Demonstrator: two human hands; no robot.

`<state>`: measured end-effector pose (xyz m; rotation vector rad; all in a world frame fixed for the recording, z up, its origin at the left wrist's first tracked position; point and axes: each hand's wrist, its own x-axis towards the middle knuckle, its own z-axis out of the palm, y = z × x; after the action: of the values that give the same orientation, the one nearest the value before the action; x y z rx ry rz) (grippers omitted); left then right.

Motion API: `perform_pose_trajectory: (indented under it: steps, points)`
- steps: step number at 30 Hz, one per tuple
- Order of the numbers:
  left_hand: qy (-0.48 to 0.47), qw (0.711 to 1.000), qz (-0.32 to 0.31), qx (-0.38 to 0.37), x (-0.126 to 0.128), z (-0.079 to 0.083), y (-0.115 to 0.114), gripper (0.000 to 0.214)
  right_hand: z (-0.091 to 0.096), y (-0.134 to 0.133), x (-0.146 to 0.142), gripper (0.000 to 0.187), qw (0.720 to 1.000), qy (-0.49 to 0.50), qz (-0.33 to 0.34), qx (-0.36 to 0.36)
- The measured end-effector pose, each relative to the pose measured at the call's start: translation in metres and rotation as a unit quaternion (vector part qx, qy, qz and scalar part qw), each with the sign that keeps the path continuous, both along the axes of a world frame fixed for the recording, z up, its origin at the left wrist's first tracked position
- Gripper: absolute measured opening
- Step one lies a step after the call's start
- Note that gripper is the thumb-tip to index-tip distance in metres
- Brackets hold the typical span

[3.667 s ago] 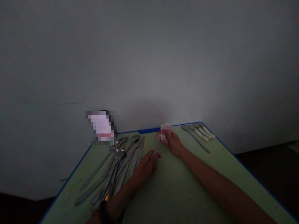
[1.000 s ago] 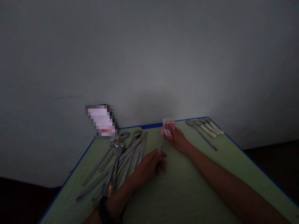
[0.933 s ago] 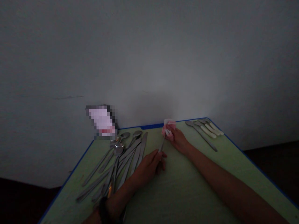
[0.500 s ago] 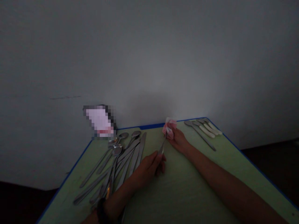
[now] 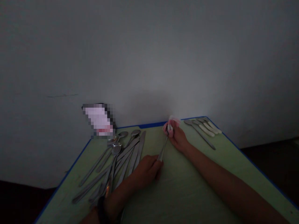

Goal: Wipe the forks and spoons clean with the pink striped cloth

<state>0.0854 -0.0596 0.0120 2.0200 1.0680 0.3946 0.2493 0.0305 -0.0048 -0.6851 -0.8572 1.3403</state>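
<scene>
My left hand [image 5: 146, 171] is closed round the handle end of a thin metal utensil [image 5: 163, 150] that slants up and to the right over the green table [image 5: 177, 193]. My right hand [image 5: 177, 138] is closed on a crumpled pink and white cloth [image 5: 172, 124], which wraps the utensil's far end. The utensil's head is hidden inside the cloth.
A pile of several metal spoons and knives [image 5: 116, 158] lies left of my left hand. Several spoons with pale handles [image 5: 205, 127] sit at the far right corner. A pixelated pink and white object [image 5: 98, 120] stands at the far left edge, against a grey wall.
My left hand has drawn back toward me along the utensil, showing more of the shaft. My right hand and the cloth have shifted slightly right and further away. The piles have not moved.
</scene>
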Motion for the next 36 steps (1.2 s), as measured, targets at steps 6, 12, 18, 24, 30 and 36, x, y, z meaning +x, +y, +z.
perform_pose_trajectory:
  steps: [6,12,18,24,30,36]
  points:
    - [-0.057,0.997,0.006,-0.047,-0.002,0.001,-0.001,0.045,0.005,-0.009,-0.003,0.034,0.997,-0.059,0.022,0.051]
    - [-0.076,0.995,0.021,-0.063,0.001,0.002,0.000,0.050,-0.002,-0.006,0.000,0.024,0.997,-0.035,0.047,-0.054]
    - [-0.061,0.996,0.049,-0.044,0.004,0.004,0.002,0.048,-0.002,-0.007,-0.001,0.030,0.989,-0.045,0.138,-0.030]
    - [0.004,1.000,-0.001,-0.030,0.000,0.003,0.000,0.047,-0.007,0.002,0.001,0.034,0.996,0.078,-0.005,-0.041]
    - [-0.002,0.997,-0.010,-0.073,-0.006,0.002,0.001,0.045,-0.012,0.006,0.003,0.039,0.998,0.037,0.006,-0.058]
    - [-0.026,0.998,-0.016,-0.061,-0.007,0.000,0.002,0.045,-0.009,0.001,0.004,0.034,0.997,-0.020,0.050,-0.050]
